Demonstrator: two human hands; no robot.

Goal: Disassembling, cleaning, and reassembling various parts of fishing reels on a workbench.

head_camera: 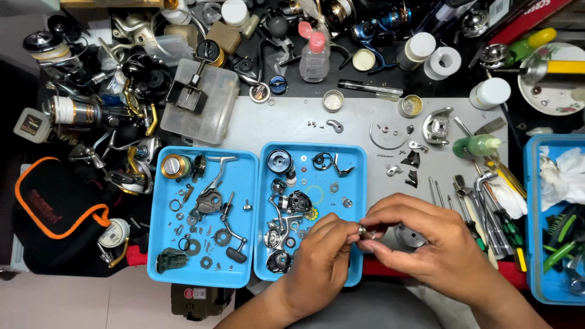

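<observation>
From the head view, both hands are working together near the front edge of the bench [365, 122], just right of the two blue trays. The left hand [320, 259] and the right hand [426, 240] are meeting at a small metal ring-shaped part [362, 231], a bearing or bushing by the look of it; it is too small to tell which. The left grip is pressing thumb and forefinger together on the part, and the right grip is pinching it from the other side, fingertips [373, 227] touching it.

The part is hovering over the near right corner of the right tray [359, 158], which is holding a dark spool, a rotor frame, washers and gears. The left tray [159, 256] is carrying a gold spool [175, 166], a handle arm and many screws.

To do this handling well, I judge that the hands should be staying low over the tray, so that a slipped part is falling among its fellows and not onto the floor. Light, even pressure is suiting so small a piece; turning it slowly between the fingertips is letting roughness be felt. Screwdrivers [487, 219] are lying just right, within reach.
</observation>
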